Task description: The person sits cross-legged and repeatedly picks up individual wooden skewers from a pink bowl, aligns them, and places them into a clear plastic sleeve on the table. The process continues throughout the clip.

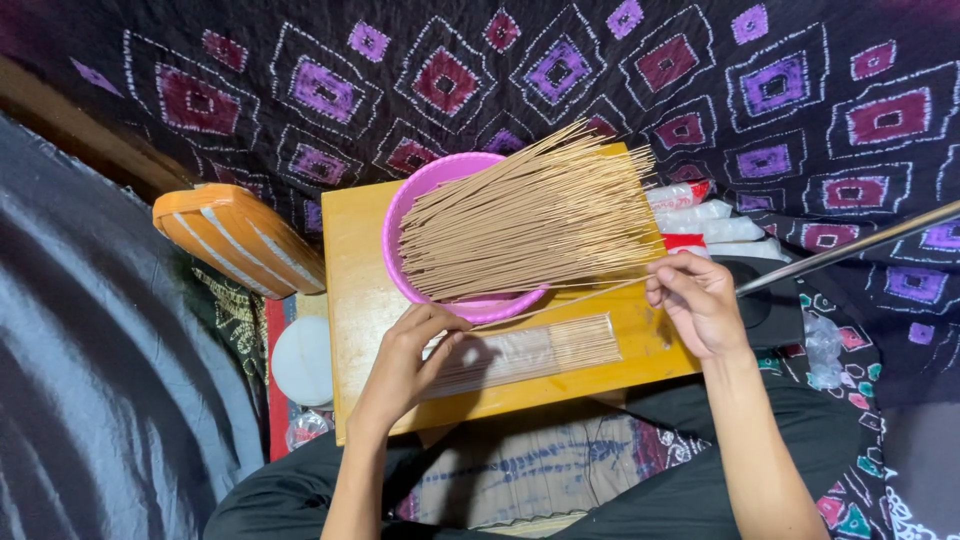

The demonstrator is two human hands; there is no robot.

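A large bunch of thin brown incense sticks (530, 225) lies fanned across a pink plastic bowl (405, 215) on a yellow wooden board (350, 270). In front of the bowl lies a clear plastic sleeve (530, 352) partly filled with sticks. My left hand (405, 365) presses on the sleeve's left end, fingers curled over it. My right hand (695, 300) pinches a few sticks at the right end of the bunch; one of them slants down toward the sleeve.
An orange striped block (235, 240) lies left of the board, with a white round lid (303, 360) below it. Red-and-white packets (710, 220) are stacked at the right. A metal rod (850, 245) crosses the right side. Patterned purple cloth covers the floor.
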